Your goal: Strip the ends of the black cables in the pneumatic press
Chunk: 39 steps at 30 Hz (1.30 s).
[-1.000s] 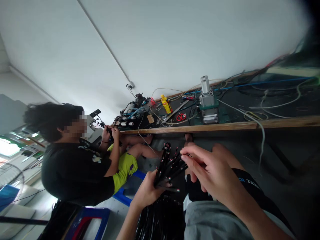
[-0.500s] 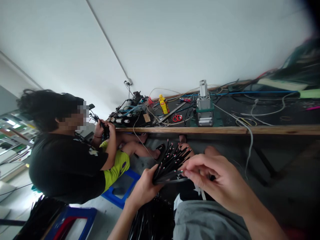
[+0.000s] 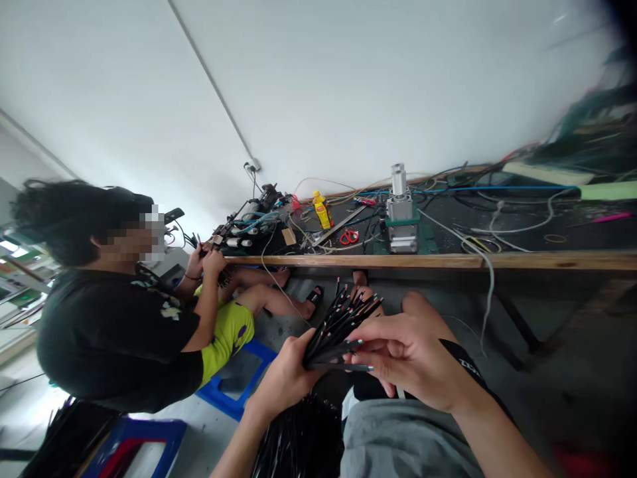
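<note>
My left hand (image 3: 287,369) is closed round a bundle of black cables (image 3: 334,324), whose far ends fan out and show small red and white wire tips. My right hand (image 3: 415,358) is at the near side of the bundle, its thumb and fingers pinched at a black cable (image 3: 336,366) that sticks out apart from the others. Another cable end shows by the fingertips. Below my left wrist hang more black cables (image 3: 293,435), partly hidden by my arm.
On the workbench (image 3: 448,260) stand a metal press (image 3: 402,212) and a yellow bottle (image 3: 322,211), with red scissors (image 3: 349,237) and loose wires around them. At left a co-worker (image 3: 114,332) sits on a blue stool (image 3: 231,395), holding dark cables. Another blue stool (image 3: 174,435) is nearer.
My right fingertips have shifted slightly left and down along the near cables, and one cable's end now shows beyond my thumb. The view has moved a little; my left hand keeps its grip.
</note>
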Available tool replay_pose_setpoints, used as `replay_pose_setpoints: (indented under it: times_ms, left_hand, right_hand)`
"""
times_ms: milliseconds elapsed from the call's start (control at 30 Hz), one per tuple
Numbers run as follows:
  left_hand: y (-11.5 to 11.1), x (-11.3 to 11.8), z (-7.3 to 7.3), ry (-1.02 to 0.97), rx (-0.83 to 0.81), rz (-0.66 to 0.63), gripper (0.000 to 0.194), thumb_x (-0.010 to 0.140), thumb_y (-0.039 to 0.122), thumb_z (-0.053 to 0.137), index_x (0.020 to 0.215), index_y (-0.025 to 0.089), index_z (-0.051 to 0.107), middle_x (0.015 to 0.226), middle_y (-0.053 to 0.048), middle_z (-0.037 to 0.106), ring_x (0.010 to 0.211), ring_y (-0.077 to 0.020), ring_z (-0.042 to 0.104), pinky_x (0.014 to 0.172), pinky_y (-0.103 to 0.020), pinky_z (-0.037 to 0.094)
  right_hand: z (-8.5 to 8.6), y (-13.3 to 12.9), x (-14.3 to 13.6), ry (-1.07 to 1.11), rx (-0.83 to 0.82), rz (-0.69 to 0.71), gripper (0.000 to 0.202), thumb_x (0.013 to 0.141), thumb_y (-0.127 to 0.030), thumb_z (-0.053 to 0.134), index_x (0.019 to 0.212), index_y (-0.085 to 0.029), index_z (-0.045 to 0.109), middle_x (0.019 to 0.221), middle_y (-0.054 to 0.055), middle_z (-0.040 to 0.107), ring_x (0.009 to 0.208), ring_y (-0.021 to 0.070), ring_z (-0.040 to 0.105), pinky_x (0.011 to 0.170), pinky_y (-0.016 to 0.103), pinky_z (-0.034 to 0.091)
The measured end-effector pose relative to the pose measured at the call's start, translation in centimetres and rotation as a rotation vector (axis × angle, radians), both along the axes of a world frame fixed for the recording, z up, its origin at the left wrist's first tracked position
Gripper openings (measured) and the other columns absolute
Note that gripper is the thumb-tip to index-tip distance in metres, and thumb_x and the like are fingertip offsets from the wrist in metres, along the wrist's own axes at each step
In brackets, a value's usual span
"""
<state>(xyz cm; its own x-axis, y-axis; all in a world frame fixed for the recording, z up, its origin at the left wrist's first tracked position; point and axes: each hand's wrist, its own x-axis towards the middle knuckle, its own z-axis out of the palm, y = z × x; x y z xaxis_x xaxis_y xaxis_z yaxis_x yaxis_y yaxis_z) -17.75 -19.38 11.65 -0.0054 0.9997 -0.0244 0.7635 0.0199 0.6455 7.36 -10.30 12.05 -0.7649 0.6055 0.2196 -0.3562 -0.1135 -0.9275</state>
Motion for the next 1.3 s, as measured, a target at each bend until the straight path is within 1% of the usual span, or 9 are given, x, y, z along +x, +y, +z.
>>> replay_pose_setpoints:
  times_ms: [167, 267, 467, 667, 833, 967, 1067, 1200, 1300]
  left_hand:
    - [0.2, -0.1, -0.2, 0.018, -0.003, 0.003, 0.011, 0.092, 0.032, 0.07, 0.095, 0.021, 0.067, 0.079, 0.002, 0.069, 0.074, -0.0204, 0.057, 0.068, -0.03, 0.038]
    - [0.3, -0.1, -0.4, 0.028, -0.006, 0.001, 0.011, 0.092, 0.031, 0.07, 0.097, 0.022, 0.067, 0.083, 0.0, 0.073, 0.077, -0.022, 0.06, 0.07, -0.031, 0.041]
    - [0.5, 0.5, -0.3, 0.055, -0.028, -0.016, 0.011, 0.09, 0.024, 0.067, 0.101, 0.021, 0.067, 0.083, -0.001, 0.072, 0.076, -0.0225, 0.061, 0.07, -0.031, 0.04]
    - [0.6, 1.5, 0.1, 0.105, -0.044, -0.023, 0.012, 0.088, 0.017, 0.067, 0.094, 0.024, 0.06, 0.079, -0.001, 0.067, 0.071, -0.0211, 0.056, 0.067, -0.031, 0.035]
    - [0.5, 1.9, 0.3, 0.135, -0.061, -0.028, 0.02, 0.086, 0.009, 0.066, 0.094, 0.025, 0.057, 0.077, 0.0, 0.068, 0.065, -0.0201, 0.055, 0.064, -0.031, 0.031]
    - [0.4, 2.4, 0.3, 0.16, -0.07, -0.032, 0.026, 0.086, 0.005, 0.066, 0.093, 0.026, 0.053, 0.079, -0.001, 0.071, 0.065, -0.0207, 0.057, 0.063, -0.031, 0.031]
    - [0.4, 2.7, 0.3, 0.172, -0.077, -0.034, 0.029, 0.085, 0.002, 0.065, 0.094, 0.027, 0.053, 0.078, 0.0, 0.071, 0.064, -0.0208, 0.058, 0.062, -0.03, 0.032]
    - [0.4, 2.9, 0.4, 0.196, -0.094, -0.028, 0.036, 0.082, -0.003, 0.065, 0.097, 0.027, 0.053, 0.08, 0.001, 0.073, 0.065, -0.0204, 0.062, 0.063, -0.029, 0.034]
    - [0.2, 2.9, 0.5, 0.23, -0.11, -0.013, 0.037, 0.083, -0.004, 0.064, 0.099, 0.027, 0.054, 0.081, 0.002, 0.073, 0.067, -0.0206, 0.066, 0.063, -0.028, 0.036]
  right_hand:
    - [0.3, 0.4, -0.3, 0.012, 0.041, -0.079, 0.039, 0.097, -0.053, 0.09, 0.106, -0.015, 0.086, 0.082, 0.005, 0.077, 0.046, 0.0034, 0.052, 0.042, 0.014, 0.037]
    - [0.1, 0.3, -0.4, 0.048, -0.055, -0.073, 0.041, 0.099, -0.056, 0.086, 0.099, -0.015, 0.084, 0.074, 0.004, 0.075, 0.047, 0.0038, 0.044, 0.042, 0.016, 0.028]
    - [-0.3, 0.4, 0.1, 0.041, -0.067, -0.026, 0.044, 0.104, -0.059, 0.078, 0.117, -0.018, 0.086, 0.086, 0.007, 0.077, 0.055, 0.0087, 0.063, 0.043, 0.016, 0.027]
    - [0.8, 0.9, 1.5, -0.332, 0.031, -0.134, 0.055, 0.098, -0.067, 0.079, 0.119, -0.017, 0.087, 0.063, -0.002, 0.064, 0.04, 0.0103, 0.055, 0.034, 0.018, 0.034]
    - [3.5, 1.4, 2.2, -0.579, 0.274, -0.077, 0.035, 0.1, -0.052, 0.077, 0.104, -0.019, 0.09, 0.056, -0.003, 0.064, 0.04, 0.0094, 0.048, 0.038, 0.02, 0.03]
    - [5.0, 1.6, 2.3, -0.648, 0.513, -0.064, 0.039, 0.102, -0.037, 0.072, 0.068, -0.019, 0.07, 0.05, -0.006, 0.044, 0.046, 0.0078, 0.035, 0.048, 0.027, 0.019]
    - [5.0, 1.3, 2.1, -0.665, 0.591, -0.1, 0.047, 0.101, -0.029, 0.068, 0.059, -0.019, 0.048, 0.05, -0.006, 0.039, 0.051, 0.0085, 0.03, 0.054, 0.03, 0.018]
    - [4.5, 0.6, 2.1, -0.592, 0.544, -0.15, 0.047, 0.099, -0.028, 0.061, 0.06, -0.022, 0.036, 0.048, -0.006, 0.035, 0.048, 0.0088, 0.033, 0.053, 0.029, 0.02]
    - [4.8, 0.4, 3.1, -0.582, 0.326, -0.135, 0.04, 0.101, -0.045, 0.061, 0.068, -0.022, 0.056, 0.05, -0.006, 0.045, 0.041, 0.0096, 0.042, 0.045, 0.025, 0.024]
